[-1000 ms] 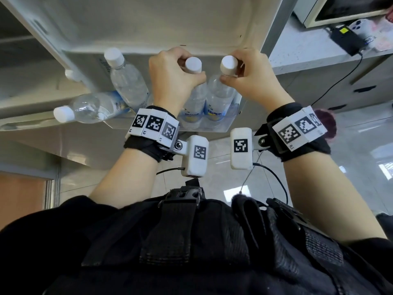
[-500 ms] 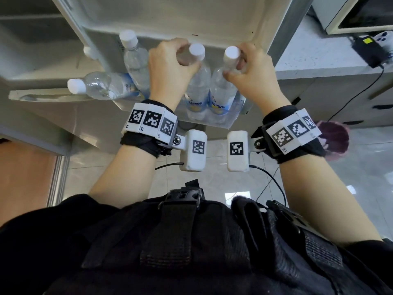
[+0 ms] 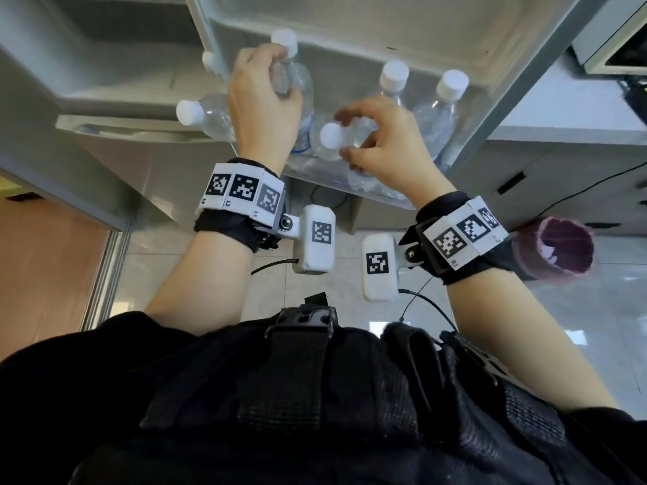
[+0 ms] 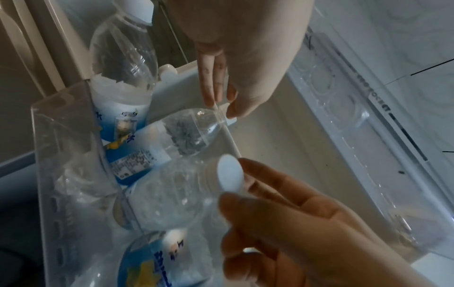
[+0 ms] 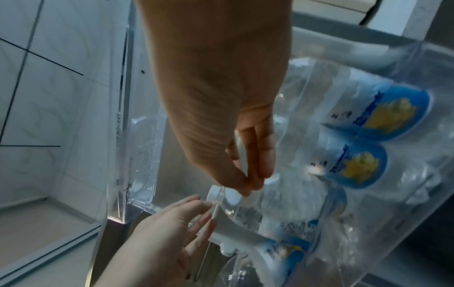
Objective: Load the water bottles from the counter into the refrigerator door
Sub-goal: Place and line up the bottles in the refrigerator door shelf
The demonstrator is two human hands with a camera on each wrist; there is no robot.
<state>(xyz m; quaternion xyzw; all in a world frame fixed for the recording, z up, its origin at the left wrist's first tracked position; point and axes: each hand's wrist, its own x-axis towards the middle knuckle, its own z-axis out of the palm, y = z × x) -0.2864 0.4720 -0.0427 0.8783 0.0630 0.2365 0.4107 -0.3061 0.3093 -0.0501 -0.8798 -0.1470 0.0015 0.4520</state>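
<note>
Clear water bottles with white caps and blue labels sit in the clear door shelf (image 3: 364, 196). My left hand (image 3: 280, 82) grips the neck of the far-left upright bottle (image 3: 297, 82), just under its cap. My right hand (image 3: 345, 134) pinches the top of a bottle (image 3: 331, 136) that leans toward me in the middle of the shelf. In the right wrist view my fingertips (image 5: 248, 180) meet on its cap (image 5: 232, 197). Two more bottles (image 3: 394, 78) (image 3: 444, 103) stand untouched at the right end. Another bottle (image 3: 203, 115) lies on its side, left of my left hand.
The open refrigerator door (image 3: 350, 26) rises behind the shelf, with a clear egg tray (image 4: 343, 108) higher up. The fridge body and a drawer (image 3: 122, 124) are at left. A grey counter (image 3: 560, 131) stands at right, and a dark red container (image 3: 563, 253) on the floor.
Both hands let go of the two bottles at the right end and shifted left. My left hand now holds the far-left bottle, and my right hand holds the leaning middle one.
</note>
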